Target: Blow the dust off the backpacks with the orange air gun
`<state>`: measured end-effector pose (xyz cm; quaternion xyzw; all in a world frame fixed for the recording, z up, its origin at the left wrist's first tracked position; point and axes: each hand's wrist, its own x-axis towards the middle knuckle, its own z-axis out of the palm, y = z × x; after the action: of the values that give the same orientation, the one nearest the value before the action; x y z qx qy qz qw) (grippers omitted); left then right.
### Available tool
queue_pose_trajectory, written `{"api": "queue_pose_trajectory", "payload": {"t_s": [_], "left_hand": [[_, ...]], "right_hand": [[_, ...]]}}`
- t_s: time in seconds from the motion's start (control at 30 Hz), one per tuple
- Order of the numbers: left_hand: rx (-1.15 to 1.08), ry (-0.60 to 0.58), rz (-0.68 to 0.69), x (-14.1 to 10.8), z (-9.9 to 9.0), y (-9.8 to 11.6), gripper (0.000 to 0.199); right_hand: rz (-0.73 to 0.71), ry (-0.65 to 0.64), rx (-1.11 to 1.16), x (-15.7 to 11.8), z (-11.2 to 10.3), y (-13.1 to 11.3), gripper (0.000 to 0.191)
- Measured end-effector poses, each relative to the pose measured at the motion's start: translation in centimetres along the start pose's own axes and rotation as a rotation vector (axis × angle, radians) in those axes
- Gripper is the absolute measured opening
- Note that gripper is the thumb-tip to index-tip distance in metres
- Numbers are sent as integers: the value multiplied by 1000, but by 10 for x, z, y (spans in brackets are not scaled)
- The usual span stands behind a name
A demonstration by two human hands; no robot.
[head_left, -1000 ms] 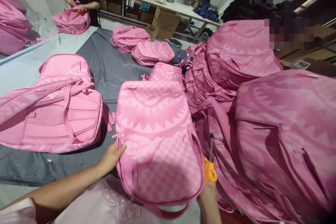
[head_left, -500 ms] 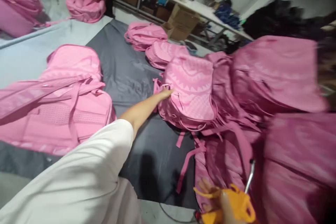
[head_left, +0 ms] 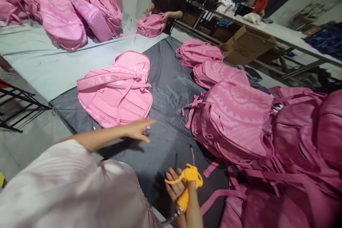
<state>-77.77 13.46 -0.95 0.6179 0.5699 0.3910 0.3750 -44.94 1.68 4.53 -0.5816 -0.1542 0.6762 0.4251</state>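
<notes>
My left hand (head_left: 139,130) is over the dark cloth (head_left: 165,114) with its fingers spread, holding nothing. It is beside the lower edge of a pink backpack (head_left: 117,96) that lies with its straps and mesh back panel up. Near the bottom centre, my right hand (head_left: 184,196) holds a yellow air blow gun (head_left: 187,181). Its thin metal nozzle points up and a hose runs from its base. To the right of both hands, a pink backpack with a zigzag pattern (head_left: 237,114) leans on other bags.
Pink backpacks (head_left: 296,131) crowd the right side. A pile of pink bags (head_left: 64,21) covers the far left of the pale table (head_left: 34,57). A person (head_left: 171,0) in dark clothes handles a pink bag (head_left: 151,25). A cardboard box (head_left: 245,44) is by the back shelf.
My left hand has let go of the zigzag backpack and moved left, fingers spread. The view has turned left, showing more bags and the person. The blow gun remains in my right hand.
</notes>
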Motion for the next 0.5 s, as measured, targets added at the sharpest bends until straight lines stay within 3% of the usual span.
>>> {"api": "queue_pose_trajectory", "payload": {"t_s": [0.03,0.1,0.17,0.2,0.3,0.5], "left_hand": [[162,-125,1,-17,-19,-14,105],[534,-229,-40,-45,-52,-43,112],[811,-257,-43,-64,-66,-65,103],[901,-256,-42,-69,-64,-72,96],[1006,-264,-24,-70,-24,-70,78],[874,-364,177,-71,113,-6,55]], "right_hand": [[-24,15,-37,-3,-12,-6,68],[-77,45,-102,-8,-35,-16,70],[-118,56,-134,-15,-48,-15,75],[-123,57,-145,-18,-50,-10,77],[-104,34,-180,-30,-43,14,81],[-138,0,-230,-42,-38,38,80]]}}
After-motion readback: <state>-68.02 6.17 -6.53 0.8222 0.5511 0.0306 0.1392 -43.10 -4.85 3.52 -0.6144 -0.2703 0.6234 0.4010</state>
